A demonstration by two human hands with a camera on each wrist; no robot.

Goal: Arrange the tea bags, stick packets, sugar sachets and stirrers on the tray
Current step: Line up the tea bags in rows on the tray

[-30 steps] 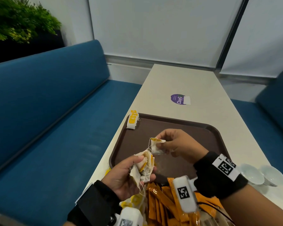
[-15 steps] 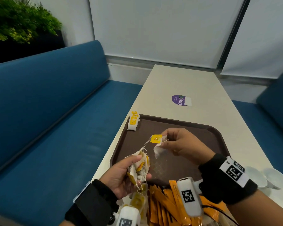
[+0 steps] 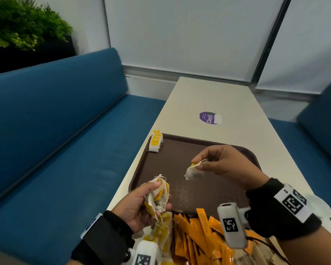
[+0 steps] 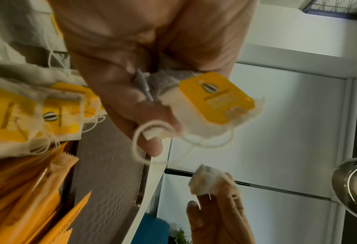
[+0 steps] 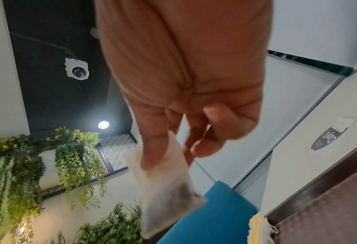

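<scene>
Moved: right hand point(image 3: 225, 165) has pulled its single tea bag point(image 3: 192, 172) clear of the bunch, further right over the tray point(image 3: 180, 150).
Right hand: pinching that bag.
Left hand point(image 3: 139, 205): gripping the bunch of tea bags point(image 3: 159, 196) above the tray's near edge.
Placed stack point(image 3: 155, 143): tray's far-left corner.
Stick packets point(image 3: 195, 236): piled on the surface.

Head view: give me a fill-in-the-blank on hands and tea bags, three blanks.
1. The right hand pinches a single ____ above the brown tray.
2. The bunch of tea bags is gripped by the ____ hand.
3. The small stack of tea bags sits at the tray's far-____ corner.

Missing: tea bag; left; left
</scene>
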